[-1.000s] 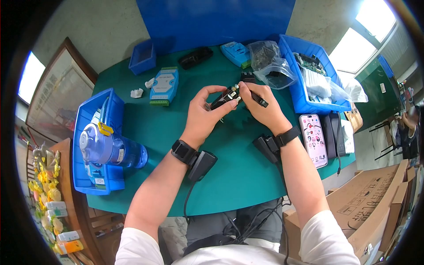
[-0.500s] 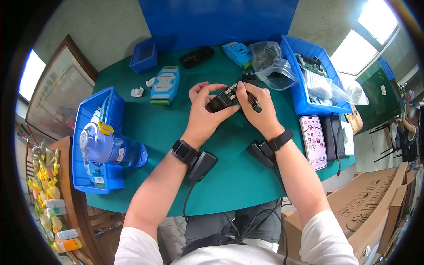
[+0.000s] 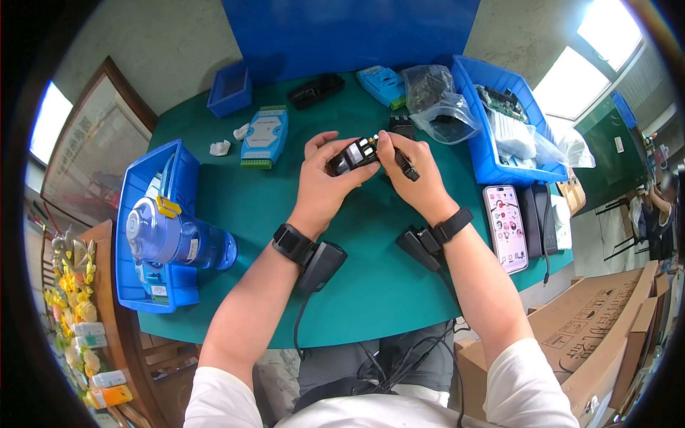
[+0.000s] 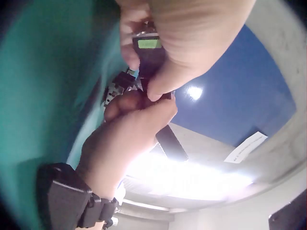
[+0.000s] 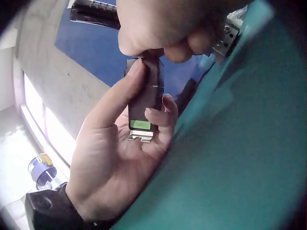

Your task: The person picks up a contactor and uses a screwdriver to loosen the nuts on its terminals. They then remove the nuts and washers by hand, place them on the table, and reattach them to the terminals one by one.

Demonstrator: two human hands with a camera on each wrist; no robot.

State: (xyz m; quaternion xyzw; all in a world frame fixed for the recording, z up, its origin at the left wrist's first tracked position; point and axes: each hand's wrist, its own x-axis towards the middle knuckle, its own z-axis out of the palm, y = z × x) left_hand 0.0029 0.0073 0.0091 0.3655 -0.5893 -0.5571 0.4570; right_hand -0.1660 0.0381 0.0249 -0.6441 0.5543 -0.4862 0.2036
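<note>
My left hand point(image 3: 319, 187) grips a small black box-shaped module point(image 3: 347, 160) between thumb and fingers. In the right wrist view a green label point(image 5: 140, 124) shows on its side, with a metal clip point(image 5: 140, 136) at the end nearest the palm. Small light-coloured parts point(image 3: 369, 149) line its other end. There my right hand point(image 3: 419, 178) meets it, thumb and forefinger pinched together right at that end; what lies between those fingertips is hidden. A black ribbed strip point(image 3: 407, 165) is also held in the right hand, sticking out across it.
A light-blue module point(image 3: 264, 139) and white scraps point(image 3: 220, 148) lie beyond my left hand. At the left, a water bottle point(image 3: 203, 242) leans over a blue bin point(image 3: 187, 289). Another blue bin point(image 3: 481, 167) with circuit boards, a plastic bag point(image 3: 446, 118) and a phone point(image 3: 506, 232) are at the right.
The module has turned in my left hand and moved slightly left and down. My right hand has shifted a little left with it, and the ribbed strip has swung to a steeper slant.
</note>
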